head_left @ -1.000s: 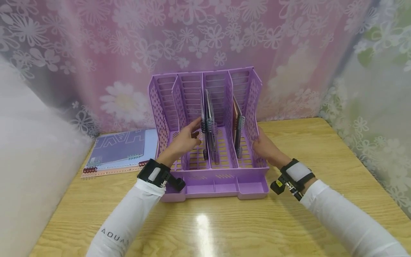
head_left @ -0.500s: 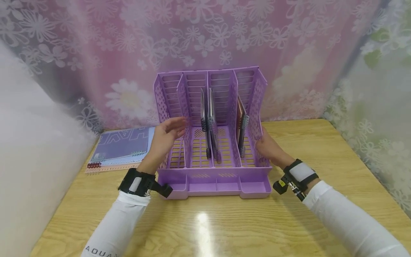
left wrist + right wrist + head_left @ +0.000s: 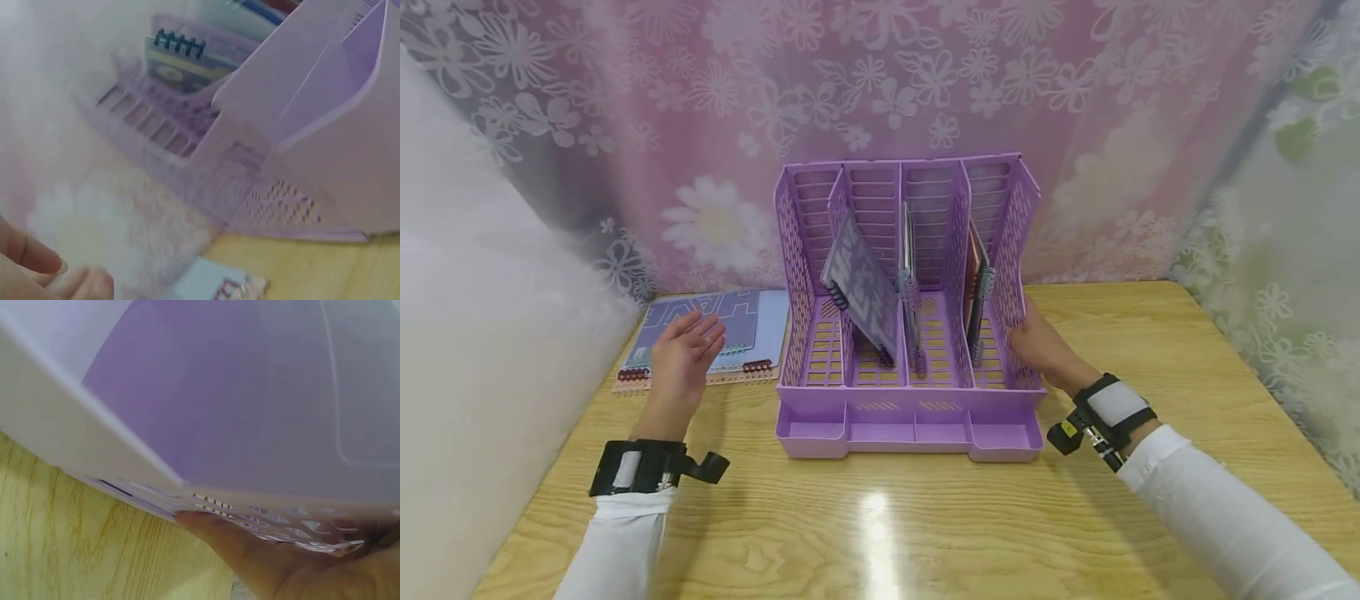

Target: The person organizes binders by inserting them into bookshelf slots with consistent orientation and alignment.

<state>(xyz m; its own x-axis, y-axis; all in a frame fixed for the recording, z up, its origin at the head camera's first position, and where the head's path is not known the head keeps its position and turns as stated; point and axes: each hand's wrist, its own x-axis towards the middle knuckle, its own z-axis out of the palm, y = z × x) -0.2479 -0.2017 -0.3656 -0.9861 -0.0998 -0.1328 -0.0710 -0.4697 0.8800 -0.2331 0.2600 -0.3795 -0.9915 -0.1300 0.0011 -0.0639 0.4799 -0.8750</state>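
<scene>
My left hand [image 3: 679, 358] is raised palm up over the notebooks at the left, fingers loosely spread and holding nothing. In the left wrist view its fingertips [image 3: 94, 284] show at the lower left. Below it lie a dark blue notebook [image 3: 741, 321] and a light blue notebook [image 3: 772, 325], overlapping. My right hand [image 3: 1037, 346] grips the right side wall of a purple desk organizer [image 3: 910, 400]. In the right wrist view the thumb [image 3: 212, 528] lies along the perforated wall. A grey spiral notebook [image 3: 865, 287] leans tilted in the second compartment from the left.
Slim spiral notebooks [image 3: 910, 283] stand upright in the third compartment, and several more notebooks [image 3: 975, 292] in the rightmost one. Small trays [image 3: 880, 432] run along the organizer's front. A flowered curtain [image 3: 895, 75] hangs behind the wooden table [image 3: 820, 525].
My left hand has left the organizer's compartments and moved left over the notebooks. The grey notebook in the second compartment has tipped over to the left. My right hand keeps its place on the organizer.
</scene>
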